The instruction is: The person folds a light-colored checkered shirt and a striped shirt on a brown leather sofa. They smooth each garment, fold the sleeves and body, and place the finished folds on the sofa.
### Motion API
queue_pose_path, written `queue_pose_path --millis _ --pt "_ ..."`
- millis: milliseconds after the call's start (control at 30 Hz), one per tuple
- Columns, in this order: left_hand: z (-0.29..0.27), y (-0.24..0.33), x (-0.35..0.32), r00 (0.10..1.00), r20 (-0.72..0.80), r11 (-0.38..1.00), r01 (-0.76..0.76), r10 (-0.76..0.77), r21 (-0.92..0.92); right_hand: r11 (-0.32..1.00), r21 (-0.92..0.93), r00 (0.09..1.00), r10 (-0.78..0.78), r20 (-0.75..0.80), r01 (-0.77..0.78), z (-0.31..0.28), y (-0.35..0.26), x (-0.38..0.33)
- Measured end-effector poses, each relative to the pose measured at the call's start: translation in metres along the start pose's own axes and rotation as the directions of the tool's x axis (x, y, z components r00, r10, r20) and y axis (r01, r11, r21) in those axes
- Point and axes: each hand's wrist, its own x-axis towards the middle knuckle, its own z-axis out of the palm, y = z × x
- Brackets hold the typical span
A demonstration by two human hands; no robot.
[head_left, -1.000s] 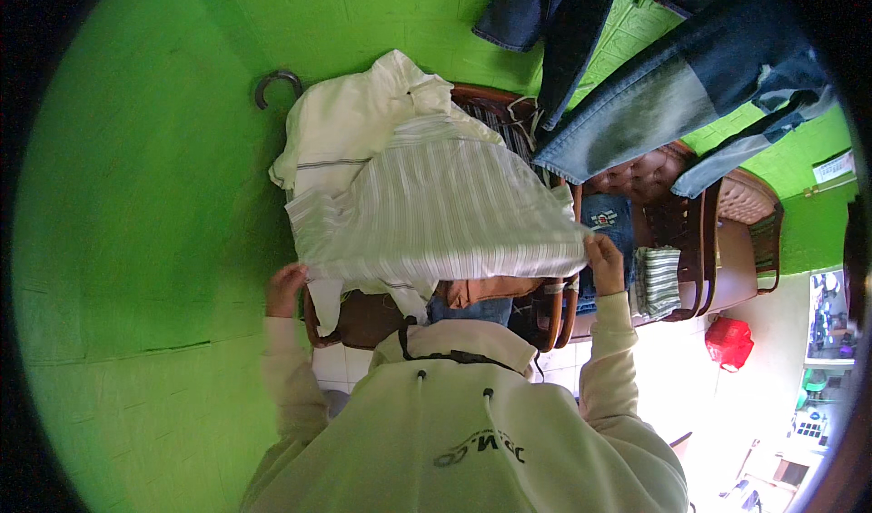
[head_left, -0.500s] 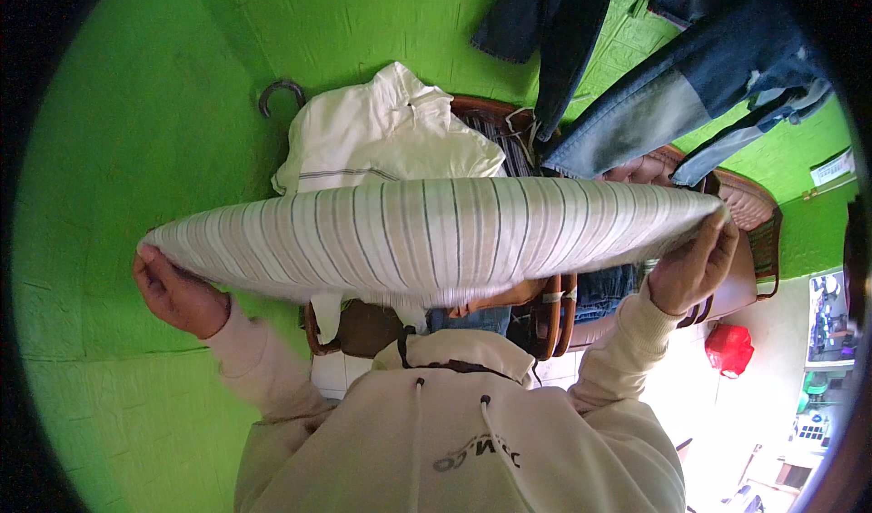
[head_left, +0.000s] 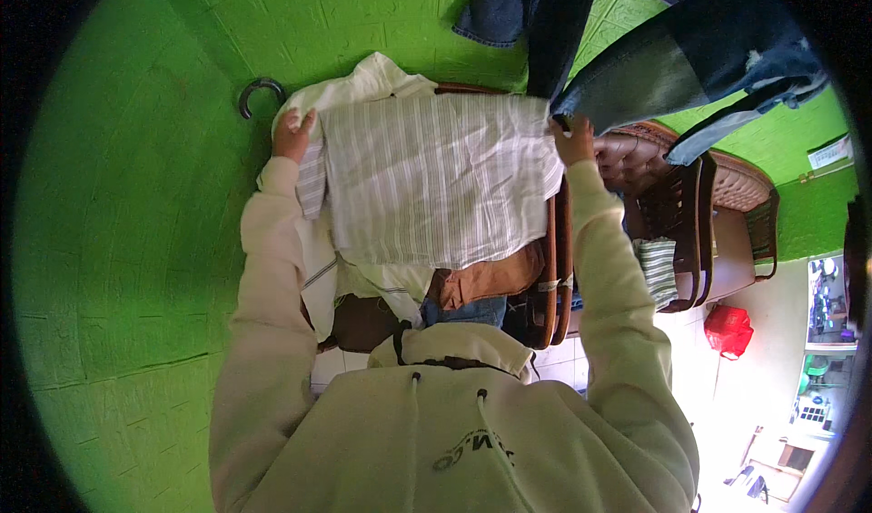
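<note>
A white shirt with thin grey stripes is spread flat over a pile of clothes on a wooden chair. My left hand grips its far left corner and my right hand grips its far right corner, both arms stretched forward. Under the striped shirt lie a cream garment, a brown garment and a bit of blue denim.
Jeans and other dark denim hang against the green wall above right. A second brown chair stands to the right with a striped cloth on it. A metal hook is on the wall; a red bag lies on the floor.
The striped shirt was held up and stretched wide between my hands; now it has been laid forward flat onto the pile, and both hands have moved to its far corners.
</note>
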Motion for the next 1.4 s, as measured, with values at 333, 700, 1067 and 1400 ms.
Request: queue_pose_path --millis 333,700,1067,1400 --pt "0.025 -0.096 -0.172 0.759 0.464 0.839 0.54 -0.456 -0.059 0.86 0.132 0.703 0.304 0.644 -0.493 0.04 0.045 -0.18" --pt "0.062 -0.124 -0.183 0.721 0.407 0.825 0.526 -0.56 0.204 0.721 0.126 0.624 0.482 0.615 -0.681 0.054 0.073 -0.207" --pt "0.078 -0.177 -0.165 0.588 0.429 0.709 0.673 -0.686 0.21 0.889 0.197 0.894 0.355 0.272 -0.413 0.042 0.02 -0.18" --pt "0.044 -0.141 -0.208 0.618 0.544 0.758 0.65 -0.567 0.052 0.634 0.102 0.548 0.563 0.619 -0.766 0.025 0.03 -0.197"
